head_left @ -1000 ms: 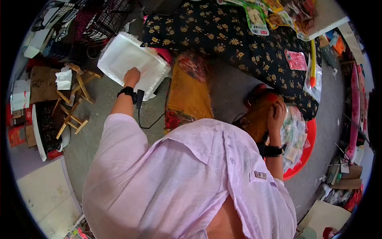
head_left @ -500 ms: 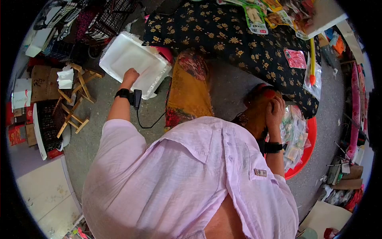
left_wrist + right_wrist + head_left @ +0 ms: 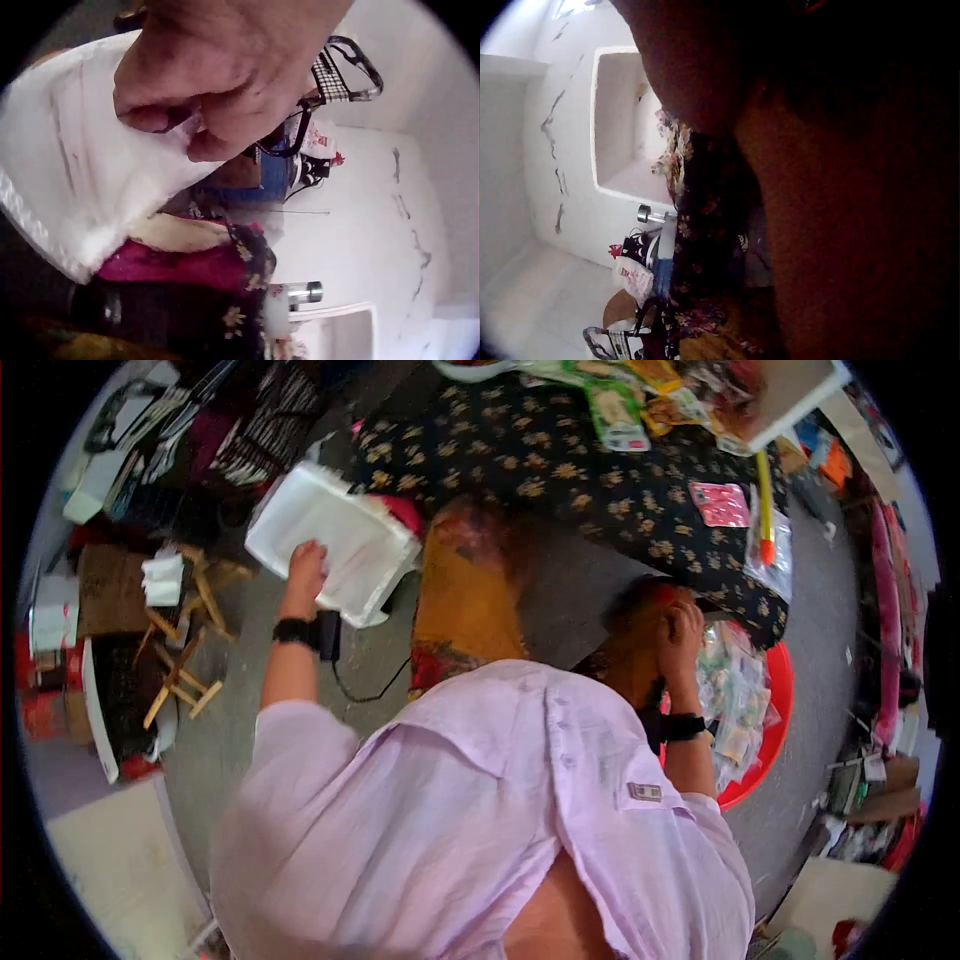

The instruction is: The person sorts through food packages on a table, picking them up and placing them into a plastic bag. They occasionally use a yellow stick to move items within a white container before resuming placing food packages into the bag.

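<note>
A white foam box (image 3: 335, 530), lined with clear film, stands at the left of the head view. Over its near edge is the left hand (image 3: 308, 568); in the left wrist view the fingers of this hand (image 3: 217, 75) are curled, pinching what looks like thin clear film above the white box (image 3: 75, 165). The right hand (image 3: 682, 635) rests on the person's knee in mustard patterned cloth (image 3: 630, 650), fingers loosely bent. In the right wrist view that hand is dark and close to the lens.
A table with a black floral cloth (image 3: 500, 440) carries food packets (image 3: 615, 415) and a pink packet (image 3: 720, 505). A red basin (image 3: 778, 710) of plastic packets stands right of the right hand. Wooden folding stools (image 3: 190, 660) stand at left; a black cable (image 3: 375, 695) crosses the floor.
The left hand has drawn back slightly toward the body and left, its fingers higher at the box's near edge. The head view has shifted a little. The right hand stays on the knee.
</note>
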Motion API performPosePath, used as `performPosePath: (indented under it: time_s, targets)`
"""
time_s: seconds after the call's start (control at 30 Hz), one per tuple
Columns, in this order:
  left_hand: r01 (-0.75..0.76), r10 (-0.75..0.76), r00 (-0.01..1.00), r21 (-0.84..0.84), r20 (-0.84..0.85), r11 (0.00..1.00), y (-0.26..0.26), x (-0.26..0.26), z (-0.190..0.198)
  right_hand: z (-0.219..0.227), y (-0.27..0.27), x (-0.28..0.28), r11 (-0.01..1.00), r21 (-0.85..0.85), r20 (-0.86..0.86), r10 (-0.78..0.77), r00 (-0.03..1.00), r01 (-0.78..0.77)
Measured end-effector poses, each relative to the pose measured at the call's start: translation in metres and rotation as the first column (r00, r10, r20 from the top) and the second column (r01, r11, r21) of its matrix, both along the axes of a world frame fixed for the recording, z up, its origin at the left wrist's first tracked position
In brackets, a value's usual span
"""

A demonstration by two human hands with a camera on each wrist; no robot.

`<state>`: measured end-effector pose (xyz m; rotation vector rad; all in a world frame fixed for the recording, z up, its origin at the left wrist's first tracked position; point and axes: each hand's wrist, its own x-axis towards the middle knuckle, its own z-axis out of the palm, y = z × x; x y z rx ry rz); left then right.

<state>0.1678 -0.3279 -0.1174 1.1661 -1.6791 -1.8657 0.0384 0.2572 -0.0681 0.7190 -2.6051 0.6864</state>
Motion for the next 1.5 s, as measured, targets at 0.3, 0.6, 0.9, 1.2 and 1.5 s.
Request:
performPosePath:
  time_s: [0.3, 0.6, 0.9, 1.2, 1.5]
  targets:
    - [0.237, -0.151, 0.924, 0.217, -0.351, 0.947, 0.084, -0.030, 0.097, 0.017, -0.013, -0.016, 0.926, -0.374, 0.208, 0.131, 0.969, -0.045]
    - [0.565, -0.630, 0.762, -0.628, 0.148, 0.536, 0.229, -0.108, 0.132, 0.077, -0.138, -0.025, 0.730, -0.678, 0.376, 0.444, 0.813, -0.086]
    - [0.705, -0.797, 0.604, -0.468, 0.004, 0.532, 0.284, -0.136, 0.112, 0.067, -0.170, -0.040, 0.680, -0.727, 0.551, 0.488, 0.676, 0.102]
    - [0.665, -0.586, 0.682, 0.036, -0.439, 0.746, 0.269, -0.154, 0.119, 0.025, -0.168, -0.085, 0.487, -0.860, 0.312, 0.735, 0.602, -0.148]
    - [0.328, -0.453, 0.837, -0.944, 0.307, -0.034, 0.269, -0.187, 0.135, 0.068, -0.164, -0.124, 0.829, -0.560, 0.619, 0.411, 0.670, 0.008]
